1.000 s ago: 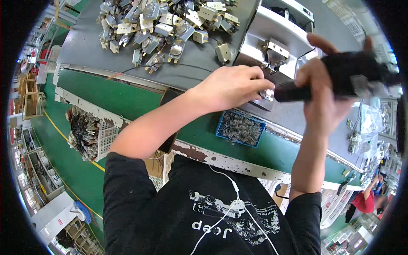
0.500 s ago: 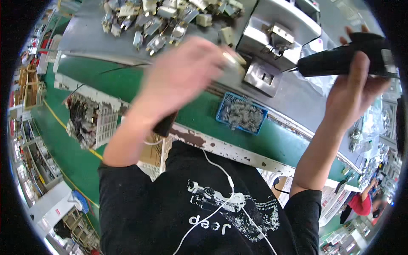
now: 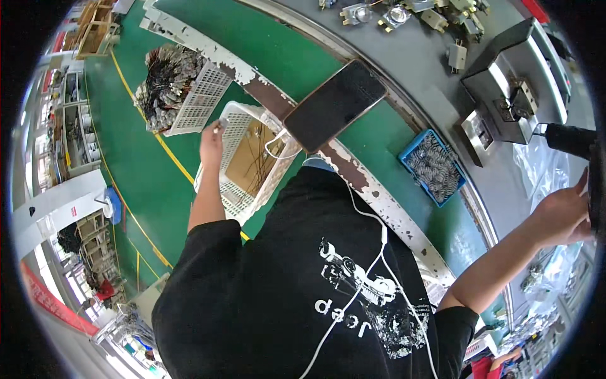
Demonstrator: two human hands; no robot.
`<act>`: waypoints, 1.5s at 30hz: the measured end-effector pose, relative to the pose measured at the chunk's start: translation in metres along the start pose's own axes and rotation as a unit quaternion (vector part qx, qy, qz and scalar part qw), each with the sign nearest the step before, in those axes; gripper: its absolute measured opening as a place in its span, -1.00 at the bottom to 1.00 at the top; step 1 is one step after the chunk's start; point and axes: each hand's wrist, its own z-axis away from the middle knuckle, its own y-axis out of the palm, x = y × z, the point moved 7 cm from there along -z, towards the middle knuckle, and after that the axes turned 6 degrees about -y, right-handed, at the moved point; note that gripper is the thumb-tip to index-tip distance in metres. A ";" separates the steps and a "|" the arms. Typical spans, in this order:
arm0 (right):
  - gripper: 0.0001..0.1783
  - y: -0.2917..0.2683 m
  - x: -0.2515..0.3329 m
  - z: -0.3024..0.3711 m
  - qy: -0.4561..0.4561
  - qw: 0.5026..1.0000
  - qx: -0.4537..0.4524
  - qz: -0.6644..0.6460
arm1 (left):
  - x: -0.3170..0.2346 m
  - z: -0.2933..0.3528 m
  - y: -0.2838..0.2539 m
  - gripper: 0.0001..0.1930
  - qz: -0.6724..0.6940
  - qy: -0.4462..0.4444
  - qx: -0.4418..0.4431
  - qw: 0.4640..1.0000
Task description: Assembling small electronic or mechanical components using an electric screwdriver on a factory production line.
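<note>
My left hand [image 3: 211, 148] is over the left rim of a white plastic basket [image 3: 237, 114], beside the table. Its fingers are pinched together near a small pale bit that I cannot make out. At the far right, my right hand [image 3: 562, 211] grips a black electric screwdriver [image 3: 568, 139], partly cut off by the picture's dark rim. The tool's tip points left, toward a shiny metal fixture [image 3: 480, 136] on the grey bench. A small metal assembly [image 3: 514, 101] sits in the fixture's upper part. Inside the basket lie brown cardboard [image 3: 252, 151] and thin dark wires.
A phone [image 3: 338, 104] with a white cable lies at the green table's edge. A blue tray [image 3: 407, 161] holds many small coiled metal parts. Several metal-and-cream assemblies [image 3: 398, 16] lie on the far bench. Another white basket [image 3: 205, 95], full of wired parts, stands on the floor.
My left hand has swung from above the bench, left and down to the basket. My right hand stays on the screwdriver, now farther toward the right rim. The view has turned left.
</note>
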 end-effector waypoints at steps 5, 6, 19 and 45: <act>-0.18 -0.019 0.011 0.003 -0.022 0.994 -0.082 0.064 | -0.069 -0.068 -0.030 -0.59 0.078 0.112 -0.178 0.974; -0.20 -0.024 0.014 0.003 -0.051 0.996 -0.060 0.039 | -0.118 -0.078 -0.062 -0.54 0.113 0.190 -0.221 0.950; -0.48 0.018 0.044 0.045 -0.143 0.973 0.125 0.134 | -0.618 -0.026 0.006 -0.46 -0.023 0.632 -0.051 0.773; -0.40 -0.019 -0.006 0.046 0.294 0.807 0.448 0.247 | -0.584 0.098 -0.112 -0.69 0.136 0.747 0.084 0.645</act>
